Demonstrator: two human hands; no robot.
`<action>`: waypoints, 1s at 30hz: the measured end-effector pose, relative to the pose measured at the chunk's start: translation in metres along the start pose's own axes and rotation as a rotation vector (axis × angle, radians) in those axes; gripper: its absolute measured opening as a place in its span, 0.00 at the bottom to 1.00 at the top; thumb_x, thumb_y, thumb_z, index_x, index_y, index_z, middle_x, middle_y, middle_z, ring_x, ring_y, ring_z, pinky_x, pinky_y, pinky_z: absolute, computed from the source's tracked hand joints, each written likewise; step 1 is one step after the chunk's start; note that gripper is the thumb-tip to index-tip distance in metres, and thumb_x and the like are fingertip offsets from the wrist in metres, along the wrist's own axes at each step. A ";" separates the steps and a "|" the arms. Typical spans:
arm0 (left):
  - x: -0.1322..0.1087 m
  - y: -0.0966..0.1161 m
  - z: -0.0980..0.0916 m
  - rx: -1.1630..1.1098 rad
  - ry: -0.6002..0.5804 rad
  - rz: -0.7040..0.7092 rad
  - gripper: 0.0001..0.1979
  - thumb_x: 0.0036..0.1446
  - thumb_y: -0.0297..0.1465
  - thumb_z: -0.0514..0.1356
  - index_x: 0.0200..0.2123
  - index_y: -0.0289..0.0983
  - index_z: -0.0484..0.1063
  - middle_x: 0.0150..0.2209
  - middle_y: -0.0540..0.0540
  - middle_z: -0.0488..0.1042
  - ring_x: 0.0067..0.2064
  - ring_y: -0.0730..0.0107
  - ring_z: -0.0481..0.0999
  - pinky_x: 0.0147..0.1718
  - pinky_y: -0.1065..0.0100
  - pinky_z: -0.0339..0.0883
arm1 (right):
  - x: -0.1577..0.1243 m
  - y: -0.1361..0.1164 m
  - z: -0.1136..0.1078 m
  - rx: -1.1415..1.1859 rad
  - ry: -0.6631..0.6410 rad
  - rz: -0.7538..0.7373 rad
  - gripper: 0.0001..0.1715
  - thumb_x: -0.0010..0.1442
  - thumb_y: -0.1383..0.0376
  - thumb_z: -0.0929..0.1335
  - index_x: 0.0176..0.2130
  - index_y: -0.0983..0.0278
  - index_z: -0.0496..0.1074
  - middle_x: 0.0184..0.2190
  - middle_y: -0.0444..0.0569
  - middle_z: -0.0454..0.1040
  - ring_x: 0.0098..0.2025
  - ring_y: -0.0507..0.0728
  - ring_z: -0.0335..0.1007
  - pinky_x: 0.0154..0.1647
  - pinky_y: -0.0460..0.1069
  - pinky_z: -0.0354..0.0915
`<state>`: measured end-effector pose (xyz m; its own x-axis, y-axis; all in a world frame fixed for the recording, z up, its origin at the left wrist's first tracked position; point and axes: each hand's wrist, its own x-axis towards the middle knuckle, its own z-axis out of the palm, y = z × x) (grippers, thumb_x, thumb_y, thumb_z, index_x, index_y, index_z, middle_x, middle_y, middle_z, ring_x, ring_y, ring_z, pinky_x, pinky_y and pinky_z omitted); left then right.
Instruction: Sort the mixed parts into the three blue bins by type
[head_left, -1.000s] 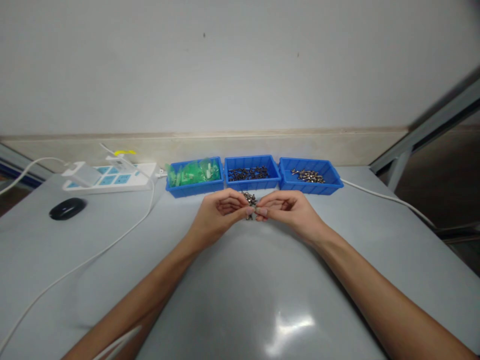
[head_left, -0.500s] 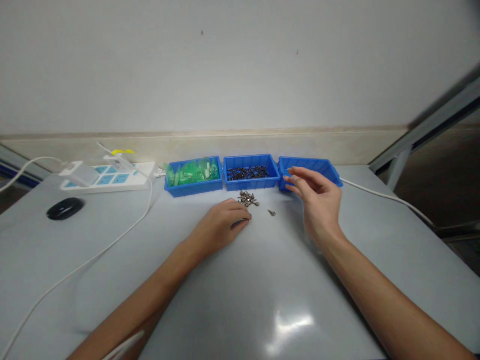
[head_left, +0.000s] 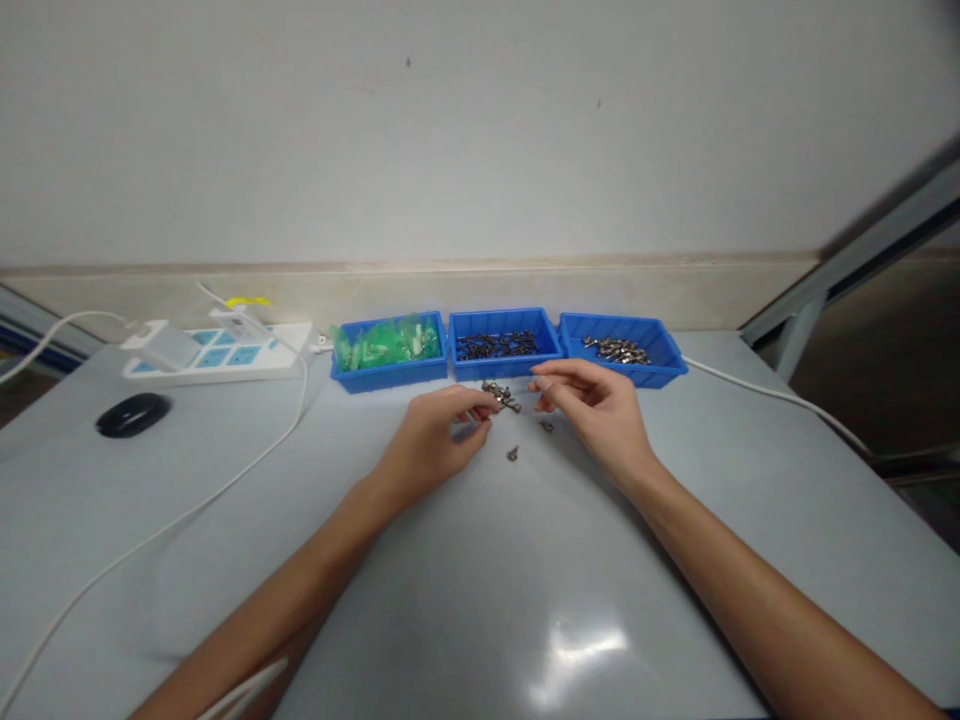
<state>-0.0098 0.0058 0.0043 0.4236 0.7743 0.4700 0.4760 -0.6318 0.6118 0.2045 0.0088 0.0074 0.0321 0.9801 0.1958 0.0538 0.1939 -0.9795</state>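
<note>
A small pile of metal screws (head_left: 504, 396) lies on the table in front of the middle bin. My left hand (head_left: 439, 430) reaches the pile's left side, thumb and index finger apart at the tips, with nothing visible between them. To the right of the pile, my right hand (head_left: 596, 408) hovers above the table, fingers curved and loosely apart; I see nothing in it. One loose screw (head_left: 512, 454) lies between the hands, and another screw (head_left: 547, 426) is just below my right fingertips. Similar silvery screws (head_left: 621, 350) lie in the right blue bin (head_left: 664, 372).
The middle blue bin (head_left: 510, 373) holds dark screws, and the left blue bin (head_left: 394, 378) holds green plastic packets (head_left: 386, 343). At the left are a white power strip (head_left: 225, 350), a black mouse (head_left: 133, 415) and a white cable (head_left: 217, 492). A wall stands behind.
My right hand has moved left from over the right bin, uncovering the screws in it. My left hand has drawn slightly back and up toward the pile; a loose screw now shows below it.
</note>
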 end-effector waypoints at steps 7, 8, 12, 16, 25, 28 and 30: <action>0.004 0.004 -0.001 -0.380 0.076 -0.188 0.15 0.56 0.26 0.66 0.48 0.35 0.76 0.39 0.45 0.81 0.38 0.69 0.82 0.41 0.71 0.77 | -0.003 -0.002 0.002 0.034 -0.213 0.082 0.13 0.54 0.62 0.75 0.41 0.64 0.81 0.32 0.49 0.82 0.32 0.54 0.78 0.36 0.48 0.73; 0.004 0.004 -0.002 -0.402 0.066 -0.203 0.17 0.55 0.26 0.67 0.50 0.35 0.75 0.39 0.46 0.80 0.38 0.69 0.83 0.42 0.71 0.77 | -0.003 -0.003 0.002 0.035 -0.251 0.093 0.14 0.53 0.62 0.76 0.41 0.64 0.81 0.33 0.49 0.83 0.32 0.54 0.78 0.36 0.48 0.73; 0.002 0.004 -0.002 -0.440 0.033 -0.226 0.21 0.55 0.27 0.68 0.53 0.38 0.72 0.40 0.47 0.78 0.40 0.67 0.85 0.43 0.72 0.78 | -0.004 -0.004 0.001 0.051 -0.394 0.148 0.13 0.52 0.61 0.77 0.38 0.65 0.83 0.28 0.49 0.82 0.29 0.54 0.77 0.32 0.48 0.72; 0.001 0.005 -0.001 -0.473 0.023 -0.240 0.20 0.55 0.27 0.68 0.52 0.38 0.72 0.40 0.48 0.78 0.40 0.67 0.85 0.42 0.74 0.78 | -0.004 -0.005 0.001 0.114 -0.449 0.213 0.14 0.52 0.60 0.78 0.38 0.65 0.82 0.28 0.50 0.82 0.28 0.55 0.79 0.32 0.49 0.73; 0.000 0.002 0.001 -0.305 -0.008 -0.117 0.14 0.58 0.27 0.67 0.47 0.36 0.75 0.43 0.43 0.81 0.42 0.65 0.83 0.45 0.66 0.79 | -0.001 -0.006 0.001 0.217 -0.260 0.201 0.11 0.53 0.59 0.77 0.32 0.65 0.82 0.28 0.51 0.83 0.28 0.55 0.80 0.32 0.48 0.75; -0.003 -0.004 0.004 -0.063 -0.121 0.065 0.12 0.61 0.25 0.64 0.48 0.36 0.78 0.47 0.42 0.82 0.49 0.60 0.81 0.52 0.58 0.76 | 0.003 -0.004 -0.001 0.250 0.066 0.112 0.09 0.55 0.61 0.75 0.33 0.65 0.82 0.31 0.52 0.83 0.32 0.56 0.82 0.36 0.49 0.76; -0.005 -0.007 0.007 0.031 -0.209 0.181 0.11 0.62 0.25 0.63 0.48 0.36 0.79 0.49 0.42 0.81 0.52 0.57 0.78 0.54 0.55 0.74 | 0.005 -0.003 -0.003 0.240 0.299 0.059 0.08 0.55 0.63 0.74 0.35 0.65 0.82 0.35 0.52 0.84 0.36 0.57 0.83 0.38 0.50 0.77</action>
<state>-0.0103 0.0059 -0.0071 0.6523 0.6264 0.4267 0.4000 -0.7627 0.5082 0.2074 0.0134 0.0116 0.3192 0.9414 0.1087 -0.1907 0.1762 -0.9657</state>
